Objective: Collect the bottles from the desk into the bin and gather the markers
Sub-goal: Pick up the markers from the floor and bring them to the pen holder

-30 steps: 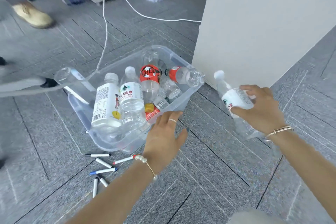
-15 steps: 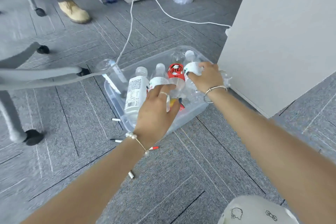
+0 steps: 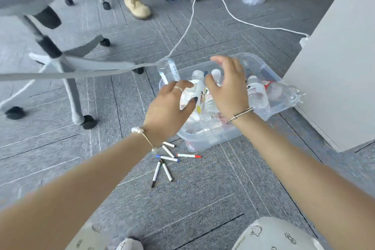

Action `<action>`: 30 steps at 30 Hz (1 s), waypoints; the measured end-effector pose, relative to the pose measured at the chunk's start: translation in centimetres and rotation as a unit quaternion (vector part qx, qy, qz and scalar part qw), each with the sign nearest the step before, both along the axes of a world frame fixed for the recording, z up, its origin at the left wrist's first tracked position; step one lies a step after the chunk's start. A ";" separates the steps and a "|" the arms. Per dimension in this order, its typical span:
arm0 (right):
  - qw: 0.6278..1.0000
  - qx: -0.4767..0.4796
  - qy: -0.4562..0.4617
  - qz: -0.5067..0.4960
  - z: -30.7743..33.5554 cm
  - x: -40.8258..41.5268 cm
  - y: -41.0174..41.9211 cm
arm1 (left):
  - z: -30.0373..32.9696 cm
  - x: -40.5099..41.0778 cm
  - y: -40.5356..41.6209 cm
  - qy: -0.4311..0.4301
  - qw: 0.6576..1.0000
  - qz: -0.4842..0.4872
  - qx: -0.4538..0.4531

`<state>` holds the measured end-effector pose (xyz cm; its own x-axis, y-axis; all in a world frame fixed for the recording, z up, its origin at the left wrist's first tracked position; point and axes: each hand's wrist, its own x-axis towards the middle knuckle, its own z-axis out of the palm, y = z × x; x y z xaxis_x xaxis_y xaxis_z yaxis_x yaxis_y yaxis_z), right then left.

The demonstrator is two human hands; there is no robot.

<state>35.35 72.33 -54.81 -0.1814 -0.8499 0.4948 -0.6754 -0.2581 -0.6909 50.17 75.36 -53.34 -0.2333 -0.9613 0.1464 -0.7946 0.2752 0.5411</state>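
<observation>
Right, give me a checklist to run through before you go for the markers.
1. Bottles inside the bin: ok, several lie in it.
2. Right hand free: ok, fingers spread, holding nothing.
3. Left hand free: cannot tell, it rests on a white-labelled bottle.
4. Markers in view: ok, six lie on the carpet beside the bin.
5. Marker caps on: cannot tell.
6. White cable apart from markers: ok.

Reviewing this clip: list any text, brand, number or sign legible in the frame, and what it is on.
None can be read.
White-label bottle under the left hand: small print, blurred.
Clear bottle beside the right hand: red and blue label, unreadable.
Markers on the carpet: no readable print.
Bin: no label visible.
</observation>
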 end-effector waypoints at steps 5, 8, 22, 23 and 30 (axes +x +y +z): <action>0.990 0.005 -0.031 0.135 -2.4 7.9 2.2 | -0.8 5.9 -1.8 -0.095 0.995 -0.003 0.012; 0.992 0.010 0.032 0.123 -7.2 10.3 3.1 | -4.7 8.9 -2.8 -0.102 0.994 -0.009 0.037; 0.971 0.173 0.153 0.066 -22.8 13.1 6.2 | -24.9 13.7 -6.3 -0.142 0.972 -0.105 0.157; 0.966 0.201 0.155 0.054 -23.4 12.9 6.2 | -25.6 13.5 -7.4 -0.155 0.969 -0.117 0.150; 0.921 0.334 0.198 0.024 -25.6 11.4 6.9 | -28.9 10.8 -13.2 -0.275 0.933 -0.163 0.162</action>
